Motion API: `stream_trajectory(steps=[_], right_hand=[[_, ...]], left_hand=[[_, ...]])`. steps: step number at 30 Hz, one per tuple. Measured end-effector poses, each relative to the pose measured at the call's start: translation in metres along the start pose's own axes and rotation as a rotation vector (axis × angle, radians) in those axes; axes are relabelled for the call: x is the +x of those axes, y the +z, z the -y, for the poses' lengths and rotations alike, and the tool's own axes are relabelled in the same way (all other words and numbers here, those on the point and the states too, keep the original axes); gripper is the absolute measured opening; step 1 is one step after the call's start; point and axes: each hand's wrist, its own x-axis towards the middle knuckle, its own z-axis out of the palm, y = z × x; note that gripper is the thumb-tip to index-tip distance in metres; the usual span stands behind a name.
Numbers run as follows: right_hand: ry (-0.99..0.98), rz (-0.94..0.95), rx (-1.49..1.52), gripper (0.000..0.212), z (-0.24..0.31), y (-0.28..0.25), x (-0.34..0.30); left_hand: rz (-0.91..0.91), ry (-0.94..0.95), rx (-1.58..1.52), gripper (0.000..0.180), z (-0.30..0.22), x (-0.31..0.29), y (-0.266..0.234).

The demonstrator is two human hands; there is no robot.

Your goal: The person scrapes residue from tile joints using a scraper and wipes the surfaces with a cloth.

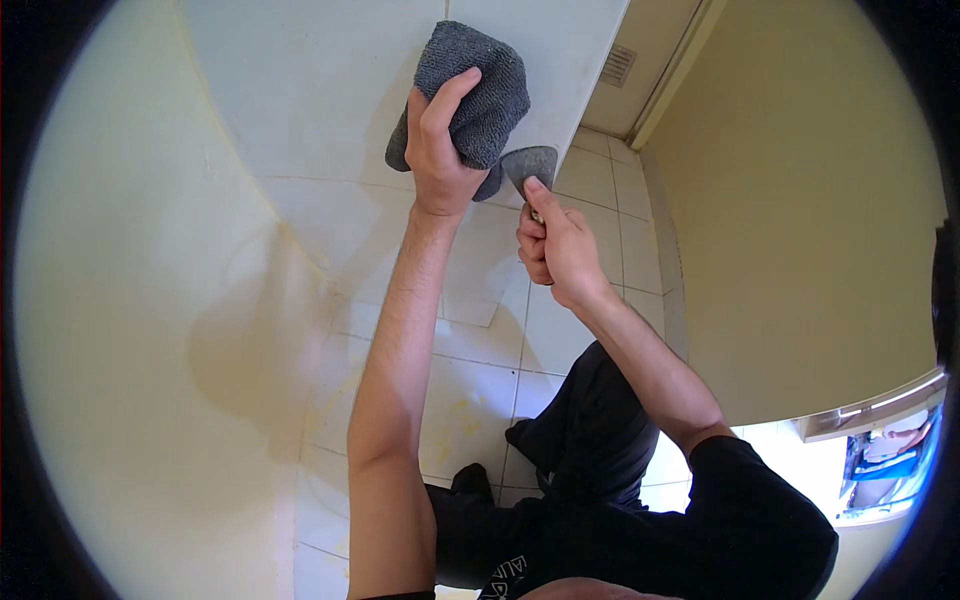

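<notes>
A dark grey cloth [492, 85] is bunched in my left hand [442, 160], whose thumb and fingers close over its folds at the top middle. The cloth lies over the pale tiled surface [340, 110]; whether it touches the tiles I cannot tell. Just to the right, my right hand [565, 250] is wrapped round a putty knife [528, 165]. Its wide, worn grey blade points up and its thumb side faces me, while the handle is mostly hidden in my fist. The blade sits close to the lower right of the cloth, near the tiled surface's right edge.
Cream walls stand at the left [150, 350] and right [800, 220]. Below my arms, the white tiled floor [460, 400] carries yellowish smudges. A door [640, 60] with a vent is at the upper right. My dark-clothed legs [590, 440] are folded near the bottom.
</notes>
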Motion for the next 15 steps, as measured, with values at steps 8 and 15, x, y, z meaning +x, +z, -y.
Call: stream_trajectory(steps=[8,15], right_hand=[[-0.008,-0.001,0.033,0.057,0.002,-0.001,-0.002],[0.024,0.031,0.086,0.056,0.006,0.004,-0.006]], left_hand=[[0.005,-0.034,-0.007,0.065,-0.002,-0.003,0.000],[0.003,-0.022,0.008,0.065,-0.002,-0.002,-0.001]])
